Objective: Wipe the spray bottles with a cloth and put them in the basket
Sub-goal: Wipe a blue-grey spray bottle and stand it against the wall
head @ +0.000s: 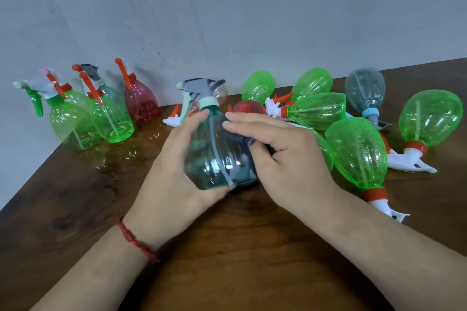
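Observation:
My left hand (171,174) grips a clear teal spray bottle (214,156) with a grey trigger head, held upright over the middle of the wooden table (240,247). My right hand (283,156) holds a dark cloth (240,134) pressed against the bottle's right side, fingers stretched over it. Most of the cloth is hidden behind the bottle and my fingers. No basket is in view.
Several spray bottles stand upright at the back left, green ones (111,118) and a red one (140,101). On the right lie several more on their sides, mostly green (358,156), one grey-blue (365,88). A grey wall runs behind the table.

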`<state>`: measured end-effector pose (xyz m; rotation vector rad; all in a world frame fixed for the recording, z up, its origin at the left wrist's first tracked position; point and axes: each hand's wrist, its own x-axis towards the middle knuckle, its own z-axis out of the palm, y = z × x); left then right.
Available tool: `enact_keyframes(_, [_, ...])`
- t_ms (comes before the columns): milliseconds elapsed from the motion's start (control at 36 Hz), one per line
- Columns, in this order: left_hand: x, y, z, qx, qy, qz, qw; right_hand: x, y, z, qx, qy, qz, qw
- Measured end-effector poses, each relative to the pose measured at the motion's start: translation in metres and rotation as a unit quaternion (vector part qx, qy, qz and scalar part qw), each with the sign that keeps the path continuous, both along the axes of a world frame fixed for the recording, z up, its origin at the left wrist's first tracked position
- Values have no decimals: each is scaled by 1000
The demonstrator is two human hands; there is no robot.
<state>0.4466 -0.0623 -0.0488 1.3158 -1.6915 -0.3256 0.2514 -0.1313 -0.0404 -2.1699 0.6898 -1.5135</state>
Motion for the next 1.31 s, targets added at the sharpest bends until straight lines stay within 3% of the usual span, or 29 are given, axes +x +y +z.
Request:
enact_keyframes(194, [-3, 4, -1, 16, -59, -53, 997, -3, -8, 2, 150, -53, 38, 987])
enact_keyframes(333, [-7, 7, 6, 21, 12, -59, 998, -2, -9, 3, 192, -95, 58, 975])
enact_keyframes(556, [-11, 10, 9, 31, 59, -100, 993, -2, -6, 4, 153, -77, 49, 984])
enact_keyframes(750, [1, 3, 6, 4, -43, -62, 997, -2, -2, 4, 34, -12, 16, 999])
enact_keyframes(1139, [4, -2, 11, 20, 170, 76, 982, 1, 9, 1, -50, 64, 68, 994])
enact_keyframes(1222, [0, -2, 11, 27, 181, 65, 981, 0, 9, 1, -62, 70, 61, 994])
enact_keyframes(1306, [-3, 0, 11, 12, 140, 64, 988, 0, 10, 1, -44, 62, 59, 995])
